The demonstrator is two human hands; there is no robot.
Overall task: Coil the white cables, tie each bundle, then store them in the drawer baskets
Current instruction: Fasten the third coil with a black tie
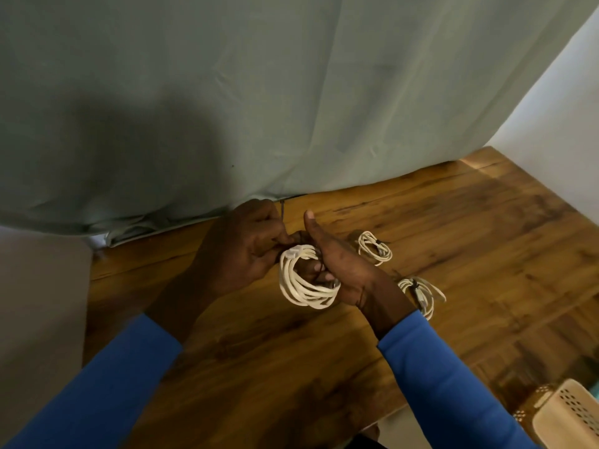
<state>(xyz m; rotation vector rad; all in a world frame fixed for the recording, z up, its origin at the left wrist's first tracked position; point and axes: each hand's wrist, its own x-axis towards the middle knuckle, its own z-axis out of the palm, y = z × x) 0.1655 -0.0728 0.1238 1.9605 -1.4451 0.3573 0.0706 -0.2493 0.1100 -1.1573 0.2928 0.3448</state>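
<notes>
Bare wooden table (pixel 259 351) open before my wrists and far right, hanging green cloth (pixel 291 92) blocking the back edge, farther tied bundle (pixel 375 251) and nearer tied bundle (pixel 421 294) just right of my right hand (pixel 340 267), perforated basket (pixel 565 416) by the near right corner.

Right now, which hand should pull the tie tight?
Left, probably. The left hand pinches the dark tie beside the coil, so it can pull; the right hand grips the coil's loops and steadies them.
</notes>
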